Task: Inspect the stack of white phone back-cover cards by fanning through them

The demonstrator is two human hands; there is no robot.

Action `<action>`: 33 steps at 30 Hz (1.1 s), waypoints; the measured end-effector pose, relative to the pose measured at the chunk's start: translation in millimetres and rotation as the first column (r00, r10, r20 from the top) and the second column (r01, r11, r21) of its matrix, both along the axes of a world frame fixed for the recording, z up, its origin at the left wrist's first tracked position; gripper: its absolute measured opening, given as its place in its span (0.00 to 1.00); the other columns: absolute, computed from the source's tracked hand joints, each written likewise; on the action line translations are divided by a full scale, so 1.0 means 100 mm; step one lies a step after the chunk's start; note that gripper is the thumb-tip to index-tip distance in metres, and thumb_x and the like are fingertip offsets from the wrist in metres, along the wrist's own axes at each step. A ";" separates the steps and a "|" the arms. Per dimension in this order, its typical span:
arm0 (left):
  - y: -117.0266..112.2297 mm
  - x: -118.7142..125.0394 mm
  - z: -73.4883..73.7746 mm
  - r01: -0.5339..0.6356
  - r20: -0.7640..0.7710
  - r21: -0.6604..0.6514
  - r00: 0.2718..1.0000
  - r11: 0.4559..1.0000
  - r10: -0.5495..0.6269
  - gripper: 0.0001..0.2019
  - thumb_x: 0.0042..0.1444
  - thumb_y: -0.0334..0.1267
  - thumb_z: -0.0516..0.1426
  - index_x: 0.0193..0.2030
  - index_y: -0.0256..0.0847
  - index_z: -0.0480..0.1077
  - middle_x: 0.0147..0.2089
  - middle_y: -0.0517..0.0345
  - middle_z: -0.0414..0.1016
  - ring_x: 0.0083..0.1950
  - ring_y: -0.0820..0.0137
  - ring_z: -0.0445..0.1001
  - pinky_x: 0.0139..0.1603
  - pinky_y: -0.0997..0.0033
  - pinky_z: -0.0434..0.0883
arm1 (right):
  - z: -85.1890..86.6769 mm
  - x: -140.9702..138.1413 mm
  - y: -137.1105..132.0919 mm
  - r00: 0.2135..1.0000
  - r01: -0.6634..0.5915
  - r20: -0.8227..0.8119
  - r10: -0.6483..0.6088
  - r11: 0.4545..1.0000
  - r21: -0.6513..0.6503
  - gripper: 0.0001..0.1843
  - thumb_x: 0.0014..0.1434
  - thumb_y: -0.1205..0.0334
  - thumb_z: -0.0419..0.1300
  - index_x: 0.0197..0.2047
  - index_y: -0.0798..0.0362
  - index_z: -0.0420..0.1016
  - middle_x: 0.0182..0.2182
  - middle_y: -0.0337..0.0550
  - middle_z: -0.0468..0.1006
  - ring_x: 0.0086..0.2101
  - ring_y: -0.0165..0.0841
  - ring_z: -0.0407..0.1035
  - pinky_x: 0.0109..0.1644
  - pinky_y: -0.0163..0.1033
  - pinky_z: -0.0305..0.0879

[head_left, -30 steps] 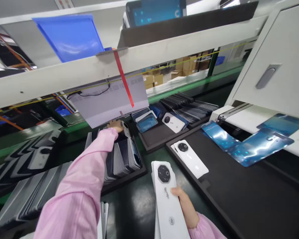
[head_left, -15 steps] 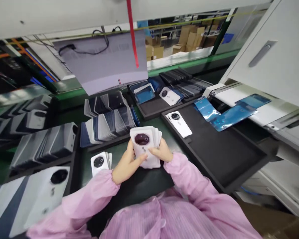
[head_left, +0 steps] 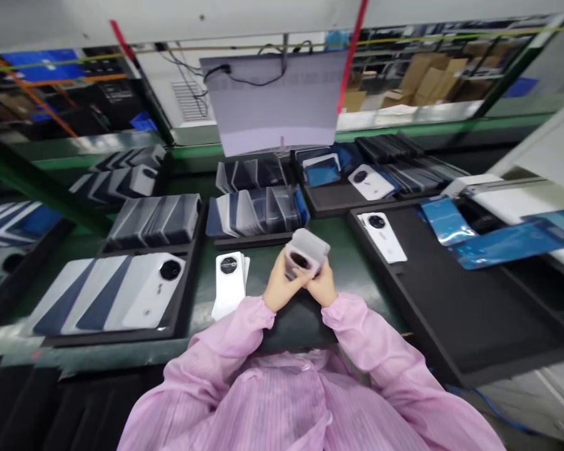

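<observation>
1. The dark green desk (head_left: pixel 357 266) runs right across in front of the person, and the stack being handled is held just above it, near its front edge.
2. On the right lies a wide black tray (head_left: pixel 455 300), with white panels (head_left: pixel 388 238) in its far left corner.
3. On the left, another black tray (head_left: pixel 180 313) carries white and dark-blue panels fanned sideways.
4. Both hands are grasping the stack: the left hand (head_left: pixel 281 285) grips one side, the right hand (head_left: pixel 324 286) the other.
5. The stack of pale panels (head_left: pixel 313 245) looks whitish-grey, with rounded corners and uneven edges, and sits tilted; blur hides how many there are.
6. On its front piece I see a dark oval patch (head_left: pixel 299 258), partly covered by fingers.
</observation>
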State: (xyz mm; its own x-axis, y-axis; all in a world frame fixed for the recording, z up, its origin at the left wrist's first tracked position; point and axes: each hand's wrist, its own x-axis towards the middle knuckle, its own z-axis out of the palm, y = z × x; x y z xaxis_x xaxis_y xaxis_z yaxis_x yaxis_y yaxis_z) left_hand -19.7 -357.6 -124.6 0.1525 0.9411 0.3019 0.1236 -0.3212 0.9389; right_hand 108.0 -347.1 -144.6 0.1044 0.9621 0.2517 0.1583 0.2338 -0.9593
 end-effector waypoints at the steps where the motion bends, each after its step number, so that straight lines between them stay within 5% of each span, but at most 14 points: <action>1: -0.01 -0.05 0.05 0.020 -0.055 0.004 0.998 1.000 -0.020 0.38 0.49 0.44 0.65 0.65 0.39 0.55 0.62 0.40 0.64 0.64 0.53 0.63 0.64 0.51 0.60 | 0.00 0.00 0.00 0.999 0.045 -0.006 -0.045 0.999 -0.013 0.30 0.45 0.53 0.69 0.49 0.53 0.68 0.40 0.48 0.79 0.41 0.41 0.75 0.50 0.49 0.69; 4: -0.18 -0.41 0.22 -0.041 -0.182 0.045 0.982 0.998 0.048 0.31 0.51 0.41 0.63 0.62 0.41 0.61 0.63 0.43 0.63 0.65 0.55 0.61 0.66 0.52 0.58 | 0.10 0.02 0.03 0.995 0.043 -0.082 -0.051 0.995 -0.095 0.28 0.41 0.53 0.71 0.44 0.54 0.71 0.41 0.49 0.80 0.43 0.43 0.75 0.52 0.50 0.68; 6: -0.36 -0.78 0.27 -0.233 -0.131 0.035 0.963 0.972 0.236 0.24 0.55 0.40 0.61 0.58 0.44 0.65 0.62 0.48 0.65 0.65 0.59 0.62 0.68 0.55 0.55 | 0.22 0.00 0.02 0.972 -0.107 -0.230 0.052 0.967 -0.233 0.26 0.40 0.54 0.72 0.42 0.55 0.73 0.40 0.49 0.80 0.41 0.43 0.75 0.50 0.50 0.70; 9: -0.59 -1.34 0.25 -0.467 0.045 -0.323 0.861 0.823 0.506 0.26 0.54 0.40 0.61 0.60 0.44 0.63 0.64 0.47 0.63 0.66 0.58 0.60 0.67 0.54 0.56 | 0.39 -0.19 -0.02 0.832 -0.468 -0.507 0.224 0.775 -0.425 0.23 0.41 0.56 0.71 0.40 0.56 0.75 0.37 0.48 0.82 0.37 0.42 0.77 0.45 0.48 0.73; 11: -0.66 -1.59 0.21 -0.419 0.131 -0.602 0.788 0.680 0.601 0.25 0.53 0.37 0.62 0.58 0.41 0.63 0.65 0.44 0.61 0.68 0.59 0.58 0.68 0.56 0.53 | 0.44 -0.44 -0.03 0.739 -0.626 -0.612 0.283 0.625 -0.466 0.22 0.39 0.59 0.72 0.39 0.57 0.76 0.37 0.48 0.82 0.36 0.42 0.77 0.45 0.47 0.73; 13: -0.67 -1.70 0.20 -0.326 0.181 -0.740 0.745 0.588 0.642 0.22 0.54 0.35 0.61 0.55 0.39 0.63 0.65 0.42 0.60 0.67 0.59 0.58 0.67 0.58 0.55 | 0.42 -0.74 -0.02 0.716 -0.669 -0.626 0.309 0.560 -0.489 0.22 0.38 0.61 0.72 0.38 0.57 0.76 0.37 0.49 0.82 0.36 0.41 0.78 0.45 0.47 0.74; 17: -0.61 -1.69 0.27 -0.222 0.227 -0.802 0.747 0.555 0.625 0.15 0.55 0.36 0.60 0.48 0.38 0.64 0.59 0.41 0.68 0.59 0.61 0.69 0.59 0.59 0.65 | 0.27 -1.22 0.03 0.822 -0.541 -0.504 0.265 0.638 -0.548 0.17 0.40 0.66 0.69 0.37 0.57 0.76 0.37 0.49 0.82 0.37 0.41 0.77 0.47 0.50 0.72; 22: -0.53 -1.60 0.34 -0.048 0.298 -0.838 0.794 0.543 0.530 0.07 0.54 0.35 0.60 0.38 0.38 0.67 0.44 0.49 0.77 0.44 0.66 0.76 0.45 0.66 0.72 | 0.19 -1.32 0.03 0.899 -0.412 -0.377 0.224 0.727 -0.549 0.10 0.42 0.70 0.67 0.32 0.56 0.78 0.35 0.44 0.82 0.41 0.42 0.75 0.54 0.52 0.67; 28: -0.40 -1.51 0.25 0.006 0.288 -0.876 0.808 0.482 0.514 0.06 0.58 0.39 0.57 0.37 0.38 0.71 0.35 0.53 0.77 0.33 0.70 0.75 0.36 0.71 0.70 | 0.29 -1.17 0.11 0.884 -0.451 -0.392 0.255 0.682 -0.575 0.12 0.44 0.68 0.66 0.36 0.57 0.78 0.38 0.48 0.82 0.40 0.42 0.76 0.50 0.51 0.70; 33: -0.31 -1.33 0.20 0.011 0.324 -0.821 0.832 0.571 0.450 0.17 0.51 0.42 0.64 0.46 0.38 0.73 0.45 0.47 0.79 0.43 0.61 0.77 0.45 0.63 0.72 | 0.32 -1.00 0.12 0.827 -0.554 -0.443 0.346 0.638 -0.535 0.18 0.41 0.63 0.70 0.38 0.58 0.79 0.39 0.50 0.82 0.39 0.43 0.76 0.51 0.51 0.70</action>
